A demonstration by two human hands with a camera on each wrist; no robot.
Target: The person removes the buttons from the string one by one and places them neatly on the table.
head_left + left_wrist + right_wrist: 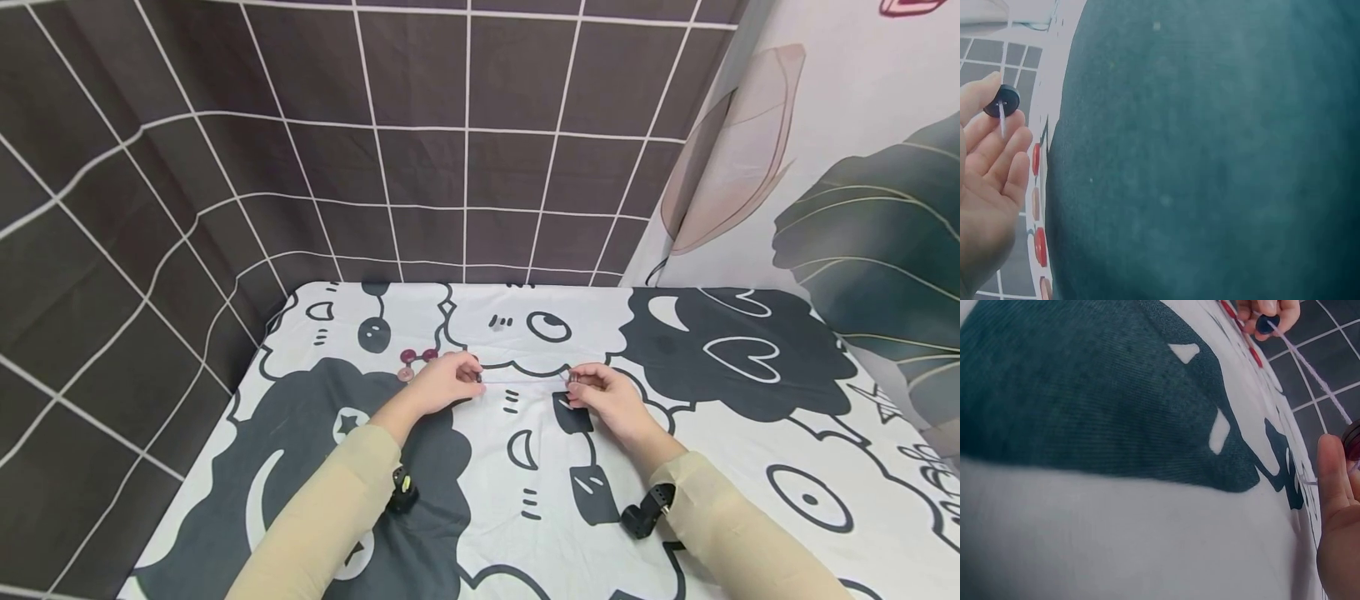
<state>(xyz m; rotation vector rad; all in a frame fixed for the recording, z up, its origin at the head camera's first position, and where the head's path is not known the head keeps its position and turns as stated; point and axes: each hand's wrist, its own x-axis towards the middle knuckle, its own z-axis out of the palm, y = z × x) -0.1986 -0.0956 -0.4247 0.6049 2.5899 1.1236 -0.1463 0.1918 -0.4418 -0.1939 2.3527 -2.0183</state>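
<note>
While I have both hands over the sheet (pixel 525 546), the left hand (pixel 444 383) pinches a dark button (pixel 1009 100) between thumb and fingertips, its other fingers loosely bent below that grip. I can see from the left wrist that a pale string (pixel 1319 378) comes out through the button's face. From there it runs, straight and taut-looking, across the gap to my right grip, where the right hand (pixel 617 407) pinches a dark disc (pixel 1353 442). The right wrist view cuts this disc off at its edge, so I cannot tell whether it is one piece or several together; its lower part looks reddish purple. So the string spans from grip to grip, with a button or disc held at either end.

Just beyond the left grip and to its outer side, I have red discs (pixel 430 354) and a pink disc (pixel 406 374) resting on the sheet, some of the row partly behind the hand. Behind each grip, toward me, a dark camera sits at the wrist: the left camera (pixel 402 493) and the right camera (pixel 645 514), each by a beige sleeve (pixel 322 508). Well past both grips hangs a dark gridded curtain (pixel 420 171).
</note>
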